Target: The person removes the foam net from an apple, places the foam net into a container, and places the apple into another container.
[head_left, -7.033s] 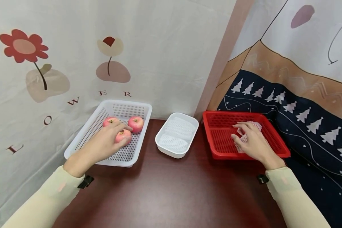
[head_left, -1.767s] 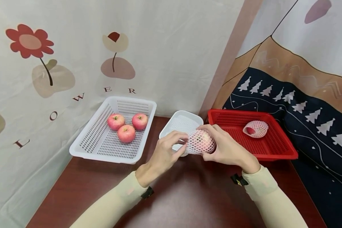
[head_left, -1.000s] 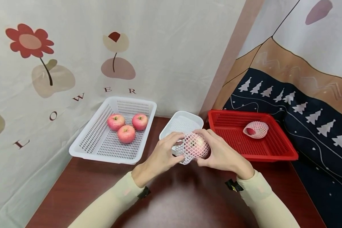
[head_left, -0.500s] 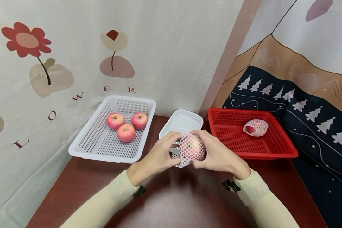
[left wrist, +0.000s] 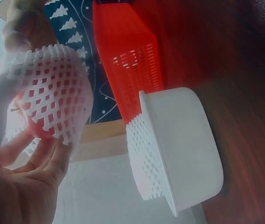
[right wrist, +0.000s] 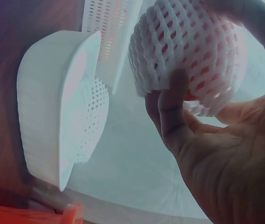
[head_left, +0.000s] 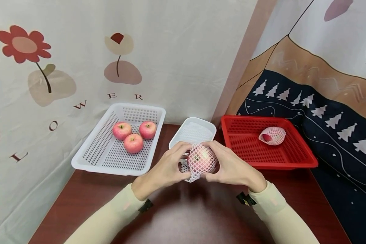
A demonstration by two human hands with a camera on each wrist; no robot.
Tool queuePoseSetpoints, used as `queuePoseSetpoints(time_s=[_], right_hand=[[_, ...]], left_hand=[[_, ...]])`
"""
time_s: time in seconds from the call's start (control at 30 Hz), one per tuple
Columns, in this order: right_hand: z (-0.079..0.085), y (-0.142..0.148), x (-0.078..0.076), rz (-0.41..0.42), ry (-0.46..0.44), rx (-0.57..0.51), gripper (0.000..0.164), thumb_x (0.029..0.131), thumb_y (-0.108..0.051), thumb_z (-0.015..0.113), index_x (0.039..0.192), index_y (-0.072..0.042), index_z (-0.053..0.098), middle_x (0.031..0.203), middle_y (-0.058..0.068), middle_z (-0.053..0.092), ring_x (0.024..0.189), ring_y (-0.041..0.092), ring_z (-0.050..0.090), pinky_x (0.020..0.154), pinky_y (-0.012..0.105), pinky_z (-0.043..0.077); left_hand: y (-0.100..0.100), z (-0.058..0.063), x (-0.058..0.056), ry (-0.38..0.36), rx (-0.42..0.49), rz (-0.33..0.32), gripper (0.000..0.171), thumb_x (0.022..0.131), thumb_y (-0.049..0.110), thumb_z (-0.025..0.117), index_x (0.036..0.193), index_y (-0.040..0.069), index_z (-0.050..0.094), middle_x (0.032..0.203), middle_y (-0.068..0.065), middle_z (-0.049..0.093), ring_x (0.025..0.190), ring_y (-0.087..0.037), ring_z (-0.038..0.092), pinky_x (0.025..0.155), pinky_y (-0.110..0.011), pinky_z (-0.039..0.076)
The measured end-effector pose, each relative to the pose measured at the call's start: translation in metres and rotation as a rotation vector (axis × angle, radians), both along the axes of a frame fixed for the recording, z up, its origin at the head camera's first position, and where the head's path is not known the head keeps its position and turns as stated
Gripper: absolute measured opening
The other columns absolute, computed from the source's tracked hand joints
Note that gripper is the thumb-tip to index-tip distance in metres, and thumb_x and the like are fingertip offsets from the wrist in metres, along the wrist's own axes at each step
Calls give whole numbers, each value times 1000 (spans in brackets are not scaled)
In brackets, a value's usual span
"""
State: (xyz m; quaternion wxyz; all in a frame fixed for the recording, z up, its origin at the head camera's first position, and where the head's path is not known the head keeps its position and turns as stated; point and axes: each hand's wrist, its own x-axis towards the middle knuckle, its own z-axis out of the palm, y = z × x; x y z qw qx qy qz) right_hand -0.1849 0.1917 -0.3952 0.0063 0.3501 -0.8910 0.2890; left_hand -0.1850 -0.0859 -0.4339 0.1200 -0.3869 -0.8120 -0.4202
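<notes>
An apple [head_left: 202, 158] in a white foam net sleeve [left wrist: 57, 88] sits between both hands, in front of the small white tray [head_left: 192, 132]. My right hand [head_left: 233, 165] grips its right side, with curled fingers also showing in the right wrist view. From the other side, my left hand [head_left: 166, 168] pinches the sleeve's loose edge between thumb and fingers. Red skin shows through the mesh, and bare skin peeks out at the sleeve's open end in the left wrist view. More white foam netting [right wrist: 95, 116] lies in the tray.
At left, a white slotted basket [head_left: 88, 159] holds three bare apples [head_left: 133, 143]. A red basket [head_left: 241, 152] at right contains another netted apple [head_left: 272, 136]. These stand on a dark reddish table [head_left: 198, 217] against printed cloth hangings [head_left: 177, 61].
Seven seconds ago the hands were apart, over the white and red baskets. The red basket then showed two netted bundles; now one. Recently the netted apple moved slightly left and nearer the left hand.
</notes>
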Motion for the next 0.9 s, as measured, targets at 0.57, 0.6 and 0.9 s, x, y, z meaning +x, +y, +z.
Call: queuePoseSetpoints(time_s=[0.57, 0.6, 0.9], right_hand=[[5, 1, 6, 14, -28, 47, 94, 89, -50, 97, 169, -21, 56, 171, 4, 57, 152, 23, 59, 124, 56, 60], [5, 2, 5, 24, -26, 41, 95, 90, -48, 97, 170, -20, 54, 173, 5, 56, 154, 24, 60, 125, 57, 59], [8, 0, 5, 86, 37, 9, 96, 91, -24, 101, 173, -13, 53, 164, 5, 70, 143, 21, 73, 122, 51, 62]], left_hand=[[-5, -1, 6, 17, -72, 64, 89, 68, 20, 99, 148, 3, 64, 141, -10, 65, 123, -22, 71, 108, -42, 64], [-5, 0, 6, 19, -73, 69, 90, 68, 21, 100, 148, 2, 63, 142, -10, 65, 123, -22, 71, 108, -42, 65], [-9, 3, 9, 58, -52, 81, 96, 68, 26, 106, 149, 1, 60, 143, -12, 72, 130, -25, 73, 116, -46, 63]])
